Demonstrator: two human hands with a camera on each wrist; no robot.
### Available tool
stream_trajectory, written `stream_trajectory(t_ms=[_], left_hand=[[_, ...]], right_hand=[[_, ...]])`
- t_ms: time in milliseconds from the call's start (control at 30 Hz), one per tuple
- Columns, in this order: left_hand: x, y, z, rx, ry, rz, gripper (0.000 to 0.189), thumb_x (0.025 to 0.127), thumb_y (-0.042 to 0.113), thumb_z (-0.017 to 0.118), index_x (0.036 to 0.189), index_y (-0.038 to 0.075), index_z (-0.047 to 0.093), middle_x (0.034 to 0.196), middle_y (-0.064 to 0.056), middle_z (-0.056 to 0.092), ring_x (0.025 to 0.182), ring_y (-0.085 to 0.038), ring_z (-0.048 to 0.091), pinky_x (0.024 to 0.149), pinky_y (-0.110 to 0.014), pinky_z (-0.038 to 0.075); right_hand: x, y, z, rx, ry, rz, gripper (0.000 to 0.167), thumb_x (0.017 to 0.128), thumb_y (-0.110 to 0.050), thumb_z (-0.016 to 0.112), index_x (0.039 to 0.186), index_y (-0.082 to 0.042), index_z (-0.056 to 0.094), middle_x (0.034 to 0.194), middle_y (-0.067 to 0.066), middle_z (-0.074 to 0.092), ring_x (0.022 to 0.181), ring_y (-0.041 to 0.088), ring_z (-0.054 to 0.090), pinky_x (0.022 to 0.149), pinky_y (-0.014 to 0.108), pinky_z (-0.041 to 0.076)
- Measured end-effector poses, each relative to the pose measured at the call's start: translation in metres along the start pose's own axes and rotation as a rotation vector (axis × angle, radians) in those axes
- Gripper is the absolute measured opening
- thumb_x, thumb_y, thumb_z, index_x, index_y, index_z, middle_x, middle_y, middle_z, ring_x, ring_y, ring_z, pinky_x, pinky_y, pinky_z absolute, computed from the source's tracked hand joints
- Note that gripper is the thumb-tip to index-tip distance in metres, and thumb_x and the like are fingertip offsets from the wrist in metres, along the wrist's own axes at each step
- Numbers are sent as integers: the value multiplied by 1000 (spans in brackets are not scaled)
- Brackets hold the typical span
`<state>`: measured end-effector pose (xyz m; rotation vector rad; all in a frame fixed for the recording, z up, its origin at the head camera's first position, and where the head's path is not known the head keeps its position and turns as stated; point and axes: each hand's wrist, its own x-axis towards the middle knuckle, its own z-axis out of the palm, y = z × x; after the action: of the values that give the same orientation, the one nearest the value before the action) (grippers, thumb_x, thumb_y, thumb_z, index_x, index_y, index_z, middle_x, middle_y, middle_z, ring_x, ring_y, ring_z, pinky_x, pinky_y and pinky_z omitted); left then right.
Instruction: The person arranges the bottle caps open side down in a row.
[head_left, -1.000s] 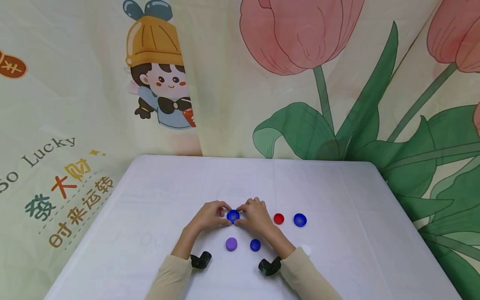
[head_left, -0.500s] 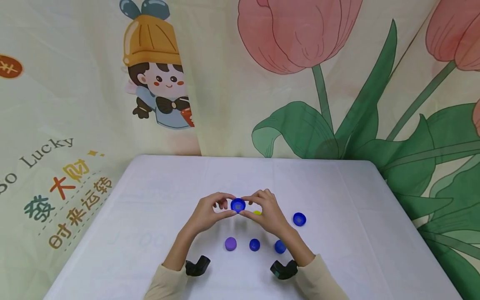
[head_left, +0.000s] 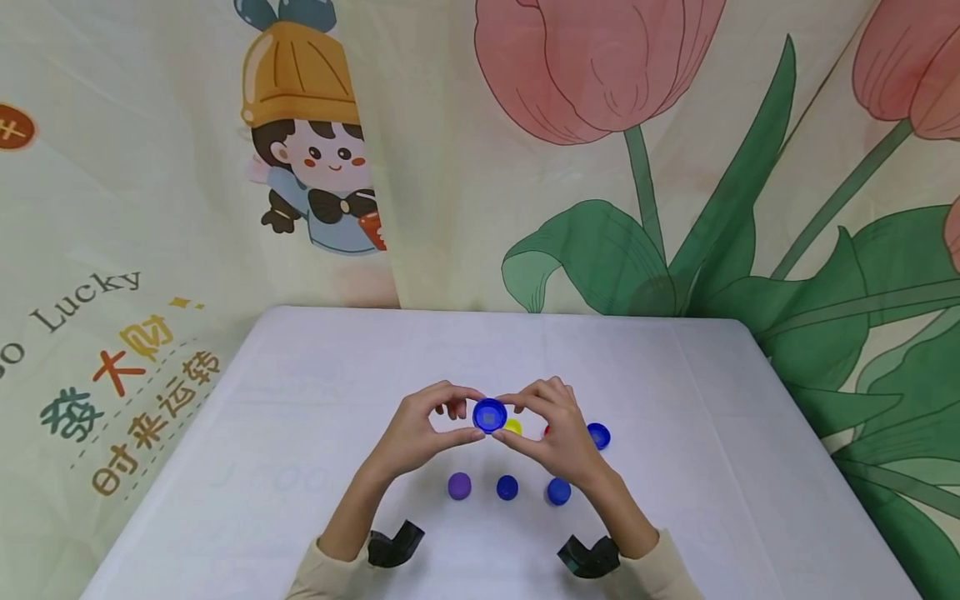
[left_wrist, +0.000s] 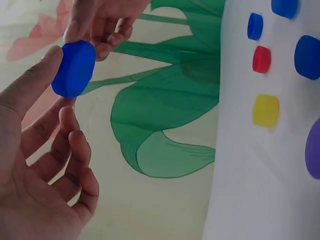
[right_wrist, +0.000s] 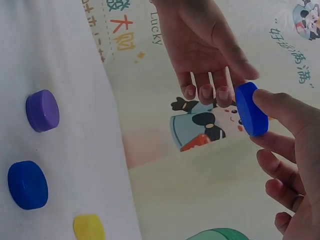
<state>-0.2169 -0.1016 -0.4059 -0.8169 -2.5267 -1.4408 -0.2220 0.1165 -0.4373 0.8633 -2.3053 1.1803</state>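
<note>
A ridged blue bottle cap (head_left: 489, 415) is held up above the table between both hands, its hollow side facing the head camera. My left hand (head_left: 420, 427) pinches its left edge between thumb and index finger, the other fingers loosely bent. From the opposite side, the thumb and index finger of my right hand (head_left: 561, 425) pinch the right edge. In the left wrist view, the same blue cap (left_wrist: 74, 69) sits between the fingertips of both hands. Below and behind the right hand, a yellow cap (head_left: 513, 427) and a red cap (head_left: 547, 431) show only in part.
On the white table (head_left: 360, 358) lie a purple cap (head_left: 460, 486), a small blue cap (head_left: 507, 487) and a larger blue cap (head_left: 558, 492) in a near row. Another blue cap (head_left: 598, 435) lies right of the right hand. A printed curtain (head_left: 442, 167) hangs behind.
Both hands have lifted the blue cap up from near the tabletop, closer to the head camera and slightly to the right. The yellow cap has come into view behind the right hand.
</note>
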Motion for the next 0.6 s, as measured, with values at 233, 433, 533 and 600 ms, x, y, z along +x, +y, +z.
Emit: stream_trajectory(t_ms=[233, 433, 533, 600], left_hand=[[-2, -18, 10, -139, 13, -307, 28, 83, 36, 68, 105, 19, 69, 81, 4, 60, 79, -17, 53, 69, -31, 41], [-2, -18, 15, -280, -39, -533, 29, 83, 37, 67, 97, 12, 72, 88, -2, 63, 84, -18, 51, 74, -33, 39], [-3, -17, 16, -302, -48, -556, 28, 84, 35, 67, 95, 10, 73, 88, -1, 64, 86, -18, 50, 75, -35, 38], [-3, -17, 17, -306, -48, -554, 27, 84, 33, 67, 94, 9, 73, 89, 0, 65, 90, -18, 52, 78, -37, 38]], right_hand=[[-2, 1, -2, -9, 3, -18, 37, 70, -28, 81, 104, -16, 70, 87, -9, 56, 84, 9, 40, 75, 34, 30], [-5, 4, -1, -12, -12, -21, 38, 71, -31, 80, 105, -17, 70, 87, -5, 57, 85, 8, 41, 74, 33, 29], [-6, 6, 0, -24, -23, -19, 38, 73, -34, 78, 105, -18, 70, 87, -5, 57, 85, 9, 41, 74, 34, 29], [-7, 6, 1, -25, -27, -17, 38, 73, -36, 78, 106, -18, 70, 87, -4, 57, 85, 9, 41, 74, 34, 29]])
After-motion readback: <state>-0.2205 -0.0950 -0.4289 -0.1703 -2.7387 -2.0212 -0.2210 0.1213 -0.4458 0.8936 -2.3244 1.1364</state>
